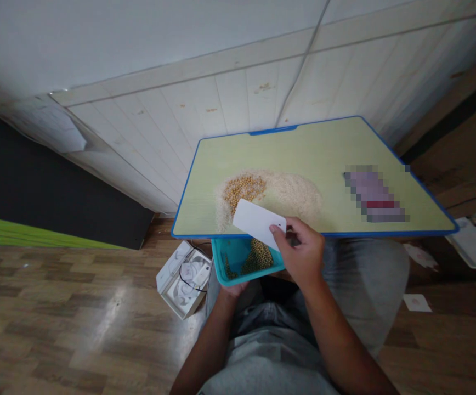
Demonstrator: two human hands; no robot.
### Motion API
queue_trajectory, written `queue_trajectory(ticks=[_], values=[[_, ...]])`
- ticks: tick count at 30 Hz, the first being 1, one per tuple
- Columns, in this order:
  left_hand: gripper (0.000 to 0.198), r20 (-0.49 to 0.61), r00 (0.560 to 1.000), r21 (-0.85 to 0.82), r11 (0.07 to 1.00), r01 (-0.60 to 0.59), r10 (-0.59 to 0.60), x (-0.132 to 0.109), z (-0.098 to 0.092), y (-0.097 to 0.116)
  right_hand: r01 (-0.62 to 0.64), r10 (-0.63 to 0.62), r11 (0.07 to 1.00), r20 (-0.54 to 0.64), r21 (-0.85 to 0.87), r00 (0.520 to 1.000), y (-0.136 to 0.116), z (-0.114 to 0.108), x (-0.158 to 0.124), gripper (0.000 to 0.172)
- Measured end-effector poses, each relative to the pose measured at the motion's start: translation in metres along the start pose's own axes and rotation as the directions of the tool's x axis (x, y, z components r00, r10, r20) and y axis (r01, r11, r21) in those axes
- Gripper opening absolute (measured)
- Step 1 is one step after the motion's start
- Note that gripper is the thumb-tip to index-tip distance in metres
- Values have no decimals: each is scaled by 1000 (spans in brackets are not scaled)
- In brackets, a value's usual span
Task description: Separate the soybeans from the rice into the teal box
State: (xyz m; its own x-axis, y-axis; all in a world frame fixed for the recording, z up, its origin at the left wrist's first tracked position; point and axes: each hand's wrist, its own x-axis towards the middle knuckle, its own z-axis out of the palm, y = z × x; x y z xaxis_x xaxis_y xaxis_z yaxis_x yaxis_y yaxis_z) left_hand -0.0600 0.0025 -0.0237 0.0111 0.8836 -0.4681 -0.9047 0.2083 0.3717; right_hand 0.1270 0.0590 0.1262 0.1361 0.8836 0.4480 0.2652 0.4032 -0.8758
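Just 1 white card (258, 224) in the right hand (301, 255), above 1 teal tray (220, 258).

A white card (258, 224), teal tray (225, 249), blue-rimmed pale-green lap desk (304, 153).

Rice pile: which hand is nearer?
Right hand, holding a white card, is just in front of the rice pile. Left hand is farther, under the teal tray.

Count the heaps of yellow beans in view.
2. One heap of yellow beans lies in the rice on the pale green board; the other lies in the teal tray below the board's edge. More may be hidden behind the white card in the right hand.
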Motion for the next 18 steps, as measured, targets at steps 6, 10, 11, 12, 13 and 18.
queue_trajectory(ticks=[6,10,11,12,13,18], values=[[67,-70,998,83,996,12,-6,6,-32,-5,-107,102,994,-165,-21,981,18,-19,10,15],[66,-122,992,136,990,39,-22,9,-44,-8,-128,122,992,-249,-8,961,25,-27,14,18],[68,-114,993,147,988,36,-19,9,-45,-8,-127,121,992,-269,-7,956,26,-27,14,18],[69,-104,994,160,987,33,-17,9,-46,-7,-125,118,992,-282,-6,952,26,-27,14,19],[70,-97,995,172,984,34,-17,8,-46,-7,-123,116,992,-290,-4,950,26,-27,14,19],[70,-38,999,132,990,43,-38,7,-43,-4,-119,122,992,-250,27,960,19,-19,10,18]])
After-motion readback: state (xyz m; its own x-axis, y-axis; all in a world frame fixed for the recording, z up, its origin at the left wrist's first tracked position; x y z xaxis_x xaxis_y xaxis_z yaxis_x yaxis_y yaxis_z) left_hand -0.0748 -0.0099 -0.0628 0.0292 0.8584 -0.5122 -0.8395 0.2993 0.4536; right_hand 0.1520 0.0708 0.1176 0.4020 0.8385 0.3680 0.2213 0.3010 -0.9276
